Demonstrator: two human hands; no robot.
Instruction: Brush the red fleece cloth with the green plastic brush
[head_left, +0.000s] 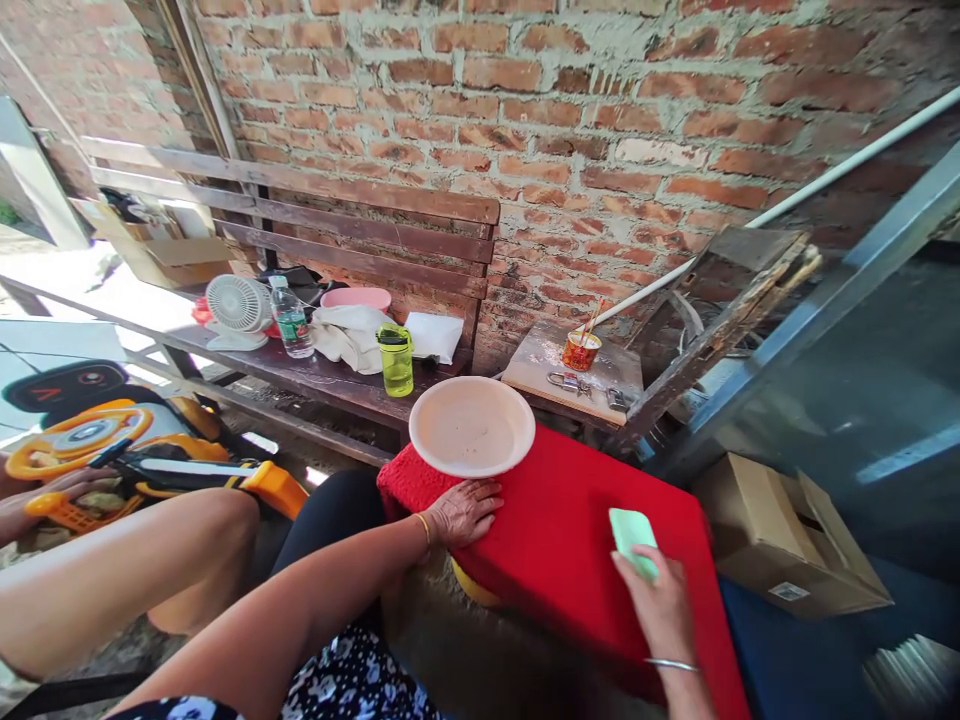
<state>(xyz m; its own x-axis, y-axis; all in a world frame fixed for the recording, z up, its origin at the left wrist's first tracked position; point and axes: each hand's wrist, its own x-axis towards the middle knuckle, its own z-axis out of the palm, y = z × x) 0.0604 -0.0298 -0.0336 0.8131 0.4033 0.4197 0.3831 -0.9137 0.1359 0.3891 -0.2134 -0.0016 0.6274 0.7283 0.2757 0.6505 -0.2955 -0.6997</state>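
Note:
A red cloth [570, 500] covers the low table in front of me. My left hand [463, 512] lies flat on its near left part, fingers stretched out, just below a pale wide basin [474, 440] with a little water or residue at the bottom. At the cloth's right side, my right hand [664, 595] grips a mint-green flat block [632, 532] between thumb and fingers. Whether that block is a sponge or a brush back cannot be told, since its underside is hidden.
Behind the table stands a wooden bench [330, 370] with a fan [238, 308], a water bottle [291, 320] and a green cup [395, 362]. A small board [525, 372] holds padlocks and a red tub [580, 352]. Cardboard box [780, 540] at right; another person's knee [217, 520] at left.

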